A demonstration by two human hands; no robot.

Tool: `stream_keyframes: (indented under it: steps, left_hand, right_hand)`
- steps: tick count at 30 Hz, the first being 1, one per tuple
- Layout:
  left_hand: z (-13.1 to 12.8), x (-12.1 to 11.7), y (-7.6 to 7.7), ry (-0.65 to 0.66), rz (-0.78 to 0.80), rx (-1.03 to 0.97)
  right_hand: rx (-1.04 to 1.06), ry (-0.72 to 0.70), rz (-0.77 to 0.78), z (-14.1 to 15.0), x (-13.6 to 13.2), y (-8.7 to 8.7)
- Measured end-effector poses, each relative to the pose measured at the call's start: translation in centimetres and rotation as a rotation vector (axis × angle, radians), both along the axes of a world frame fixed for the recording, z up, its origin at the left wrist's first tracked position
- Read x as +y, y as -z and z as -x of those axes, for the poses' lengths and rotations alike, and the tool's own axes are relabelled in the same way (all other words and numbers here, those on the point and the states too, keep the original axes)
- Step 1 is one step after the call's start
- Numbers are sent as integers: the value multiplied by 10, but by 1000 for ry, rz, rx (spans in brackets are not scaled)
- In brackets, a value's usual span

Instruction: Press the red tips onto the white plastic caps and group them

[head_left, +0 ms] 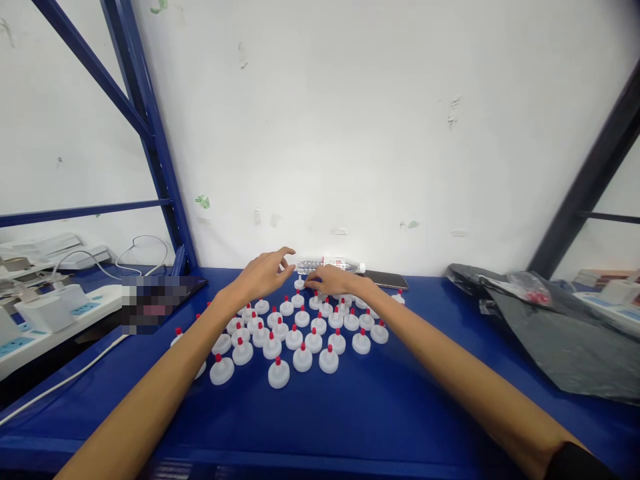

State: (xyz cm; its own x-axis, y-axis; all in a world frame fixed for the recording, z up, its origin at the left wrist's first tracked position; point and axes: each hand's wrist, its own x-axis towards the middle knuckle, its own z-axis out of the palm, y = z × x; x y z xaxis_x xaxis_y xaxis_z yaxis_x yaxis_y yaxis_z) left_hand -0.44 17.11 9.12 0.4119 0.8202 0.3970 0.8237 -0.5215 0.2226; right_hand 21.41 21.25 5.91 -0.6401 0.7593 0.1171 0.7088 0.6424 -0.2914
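Note:
My left hand (267,272) hovers above the far left part of a group of round white nozzle caps with red tips, its thumb and fingers spread with nothing between them. My right hand (331,280) reaches to the back of the group. Its fingers are bent downward and close together, beside a white nozzle cap (299,283) that stands at the far end. What the right fingertips hold, if anything, is hidden. Several more caps stand upright on the blue table, among them a front nozzle cap (279,373).
A clear plastic bottle (345,265) lies along the wall, with a dark phone (385,279) beside it. At left are a white power strip (55,327), cables and a partly blurred dark device (187,288). A grey plastic bag (545,333) lies at right on the blue table (350,420).

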Motion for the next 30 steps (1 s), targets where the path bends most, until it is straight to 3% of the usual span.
stream_keyframes:
  steps: [8,16,24,30]
  left_hand:
    - [0,-2,-1,-9,11,13]
    - [2,2,1,-34,5,37]
    - [1,2,0,-32,18,60]
    - [3,6,4,-48,30,54]
  right_hand:
    - [16,-26,29,-1,8,9]
    - [116,-60,-93,0,7,3]
    - [-38,-122,-1,4,6,10]
    - [204,-189,39,1,8,-2]
